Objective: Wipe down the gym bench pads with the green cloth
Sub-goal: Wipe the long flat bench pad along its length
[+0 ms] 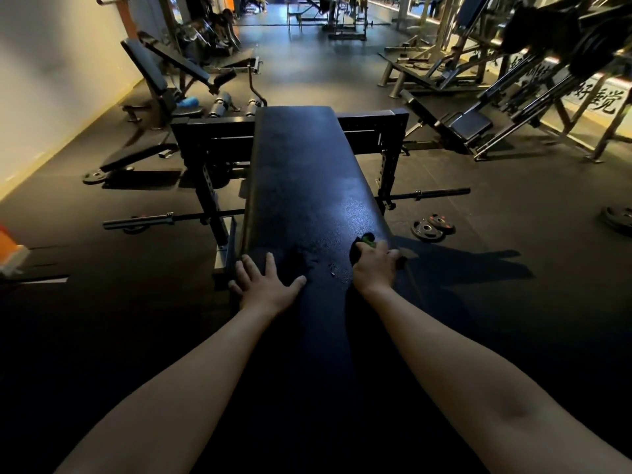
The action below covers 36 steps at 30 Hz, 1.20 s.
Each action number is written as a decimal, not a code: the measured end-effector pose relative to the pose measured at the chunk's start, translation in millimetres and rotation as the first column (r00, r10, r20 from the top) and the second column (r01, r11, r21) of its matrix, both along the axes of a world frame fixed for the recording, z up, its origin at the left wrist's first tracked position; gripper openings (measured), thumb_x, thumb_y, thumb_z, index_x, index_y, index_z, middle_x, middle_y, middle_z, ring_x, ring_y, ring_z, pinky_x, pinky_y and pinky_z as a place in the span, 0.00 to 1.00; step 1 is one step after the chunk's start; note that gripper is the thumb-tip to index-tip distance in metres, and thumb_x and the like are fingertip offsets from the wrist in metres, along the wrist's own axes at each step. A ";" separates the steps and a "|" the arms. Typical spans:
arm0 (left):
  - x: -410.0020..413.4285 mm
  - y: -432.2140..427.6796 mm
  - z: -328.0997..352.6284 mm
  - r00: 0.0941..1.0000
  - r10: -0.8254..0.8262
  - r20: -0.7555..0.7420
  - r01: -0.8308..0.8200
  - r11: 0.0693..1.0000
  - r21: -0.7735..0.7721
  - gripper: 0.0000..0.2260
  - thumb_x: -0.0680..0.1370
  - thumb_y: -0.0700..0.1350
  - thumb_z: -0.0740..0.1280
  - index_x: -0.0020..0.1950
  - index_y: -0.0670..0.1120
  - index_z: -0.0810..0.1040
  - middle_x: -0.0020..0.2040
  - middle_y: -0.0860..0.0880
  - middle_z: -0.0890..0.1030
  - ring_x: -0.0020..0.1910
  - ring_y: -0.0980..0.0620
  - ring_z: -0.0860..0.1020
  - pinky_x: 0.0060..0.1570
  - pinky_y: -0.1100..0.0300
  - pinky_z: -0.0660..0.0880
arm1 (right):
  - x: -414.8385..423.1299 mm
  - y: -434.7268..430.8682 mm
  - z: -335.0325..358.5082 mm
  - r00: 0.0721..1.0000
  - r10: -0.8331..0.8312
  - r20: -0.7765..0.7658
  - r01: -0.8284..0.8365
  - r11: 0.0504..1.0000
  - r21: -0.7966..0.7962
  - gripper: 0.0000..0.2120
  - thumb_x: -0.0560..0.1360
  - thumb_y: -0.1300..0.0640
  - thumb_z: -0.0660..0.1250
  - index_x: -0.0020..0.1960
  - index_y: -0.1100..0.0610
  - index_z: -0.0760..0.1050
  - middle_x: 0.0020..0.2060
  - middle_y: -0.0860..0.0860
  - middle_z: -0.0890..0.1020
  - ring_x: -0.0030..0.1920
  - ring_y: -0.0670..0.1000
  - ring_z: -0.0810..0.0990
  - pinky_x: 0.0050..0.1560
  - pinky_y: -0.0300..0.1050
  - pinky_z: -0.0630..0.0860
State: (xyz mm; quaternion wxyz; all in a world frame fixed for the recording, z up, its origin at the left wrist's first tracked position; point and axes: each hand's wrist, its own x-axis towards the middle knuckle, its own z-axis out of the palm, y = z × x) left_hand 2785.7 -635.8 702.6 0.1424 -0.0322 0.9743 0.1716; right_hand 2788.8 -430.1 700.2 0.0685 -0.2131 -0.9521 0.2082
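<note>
Now, hands (266,285) (374,268), green cloth (366,239) on pad (307,172).

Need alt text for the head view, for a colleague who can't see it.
A person's right hand grips a green cloth at the right edge of a long black bench pad, while the left hand rests flat on its left edge. Weight plates lie on the dark floor to its right.

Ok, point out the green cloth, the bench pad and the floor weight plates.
green cloth (368,239), head view, green fold above the right hand (374,268)
bench pad (301,172), head view, top middle
weight plates (426,230), head view, nearer plate's face
</note>
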 end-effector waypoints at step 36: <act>-1.2 -8.1 -8.2 0.997 -0.051 -0.054 0.056 0.993 0.102 0.44 0.76 0.72 0.56 0.82 0.50 0.42 0.79 0.37 0.33 0.78 0.39 0.31 0.73 0.37 0.34 | -54.2 -17.2 -10.7 0.976 0.203 -0.083 -0.202 0.979 0.022 0.26 0.72 0.66 0.60 0.65 0.48 0.79 0.64 0.53 0.78 0.60 0.60 0.74 0.60 0.44 0.62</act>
